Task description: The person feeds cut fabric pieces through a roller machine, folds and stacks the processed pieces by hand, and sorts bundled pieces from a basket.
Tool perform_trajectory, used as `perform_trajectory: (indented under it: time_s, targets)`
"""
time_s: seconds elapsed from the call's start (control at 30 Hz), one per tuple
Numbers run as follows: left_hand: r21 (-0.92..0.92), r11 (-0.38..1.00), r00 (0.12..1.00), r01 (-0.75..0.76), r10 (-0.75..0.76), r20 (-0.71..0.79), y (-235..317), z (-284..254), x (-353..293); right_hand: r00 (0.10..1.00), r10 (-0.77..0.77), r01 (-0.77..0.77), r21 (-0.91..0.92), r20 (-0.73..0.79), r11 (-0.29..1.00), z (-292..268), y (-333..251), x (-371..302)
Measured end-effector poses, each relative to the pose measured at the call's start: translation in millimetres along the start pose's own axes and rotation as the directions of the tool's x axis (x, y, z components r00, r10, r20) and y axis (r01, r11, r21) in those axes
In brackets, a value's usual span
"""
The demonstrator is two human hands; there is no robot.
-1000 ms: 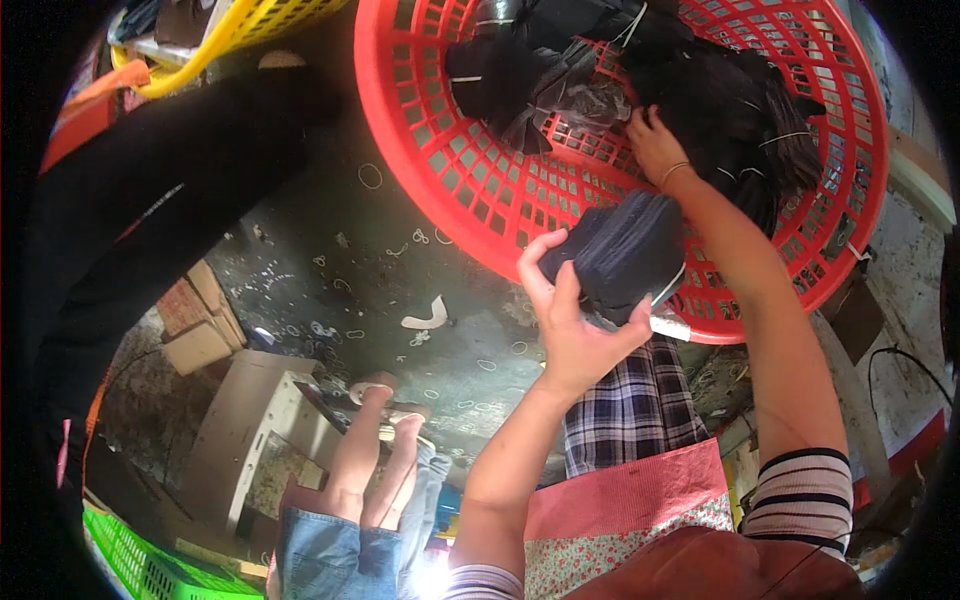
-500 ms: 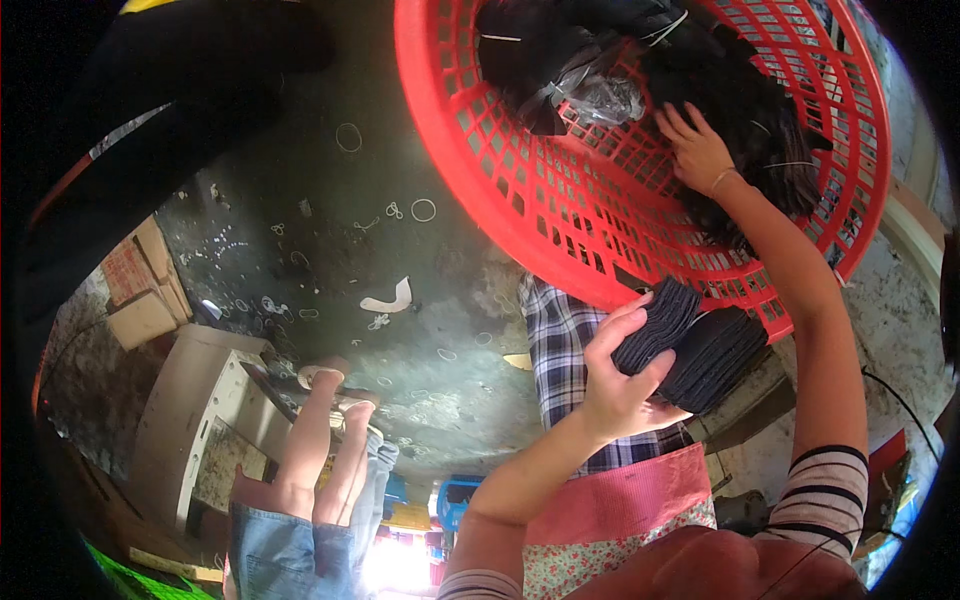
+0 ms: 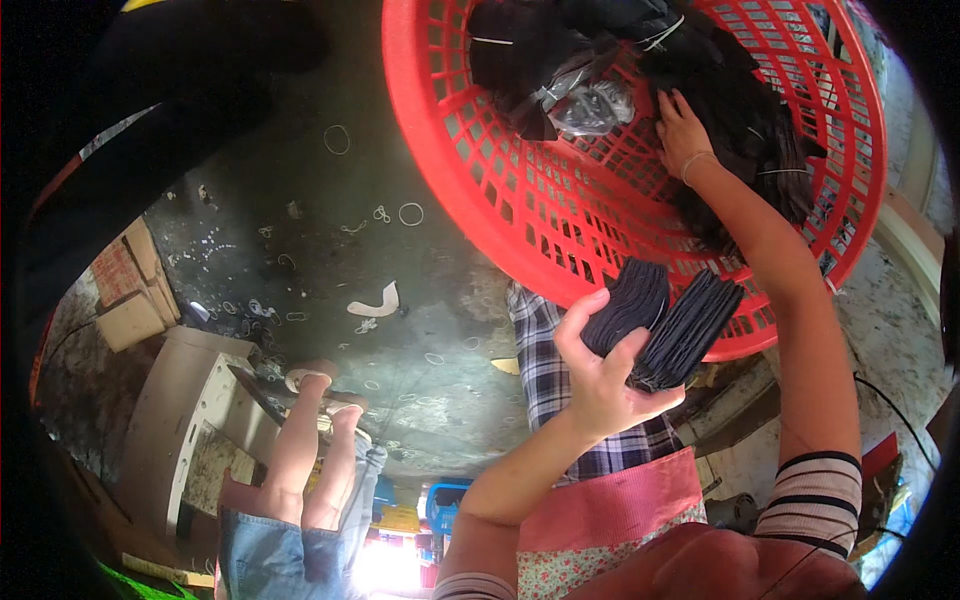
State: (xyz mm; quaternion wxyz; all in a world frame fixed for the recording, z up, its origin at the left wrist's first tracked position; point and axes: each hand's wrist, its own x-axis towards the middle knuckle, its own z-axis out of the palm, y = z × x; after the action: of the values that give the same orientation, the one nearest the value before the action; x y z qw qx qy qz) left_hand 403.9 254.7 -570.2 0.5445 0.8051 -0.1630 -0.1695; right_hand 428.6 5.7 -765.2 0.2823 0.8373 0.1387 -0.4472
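Observation:
My left hand (image 3: 610, 375) grips two stacks of thin black fabric pieces (image 3: 690, 330) side by side, just below the near rim of the red basket. One finger lies between the stacks and the thumb is underneath. Inside the basket (image 3: 480, 215), my right hand (image 3: 683, 135) rests its stretched fingers against the edge of a black fabric bundle (image 3: 735, 110). Its fingertips are partly lost against the dark cloth. White bands circle some of the bundles. A clear plastic bag (image 3: 595, 105) lies among them, left of my right hand.
Loose rubber bands and a white curved scrap (image 3: 375, 300) are scattered over the dark floor (image 3: 420, 270). At the left stand a cardboard box (image 3: 130, 310) and a pale cabinet-like frame (image 3: 175, 400). Another person's legs (image 3: 310, 440) show at the lower left. Checked cloth (image 3: 540, 360) covers my lap.
My left hand has turned the stacks more upright and spread them slightly apart. My right hand has shifted a little up and left, its fingers closer together. The whole view has drifted slightly.

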Motion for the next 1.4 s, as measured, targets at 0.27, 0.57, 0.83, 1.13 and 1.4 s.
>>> perform_trajectory:
  time_s: [0.27, 0.57, 0.83, 1.13, 1.4]
  targets:
    - [-0.036, 0.998, 0.998, 0.045, -0.046, -0.043, 0, 3, -4, 0.978, 0.017, 0.022, 0.187, -0.207, 0.982, 12, 10, -30]
    - [0.077, 0.994, 0.997, 0.073, -0.072, -0.018, 14, 5, 18, 0.858, 0.488, -0.275, 0.661, -0.158, 0.698, 5, -5, 16]
    - [-0.154, 0.985, 0.975, 0.081, -0.046, 0.216, 0, -23, 46, 0.761, 0.644, 0.470, 0.621, 0.075, -0.627, -36, -10, -45]
    - [-0.309, 0.793, 0.727, 0.525, -0.229, 0.647, -11, -35, 75, 0.887, 0.119, 0.351, 0.481, -0.447, -0.803, -78, 8, -128]
    - [-0.294, 0.853, 0.816, 0.431, -0.230, 0.530, -4, -22, 64, 0.527, 0.782, -0.111, 0.885, -0.333, 0.451, -3, 91, 39]
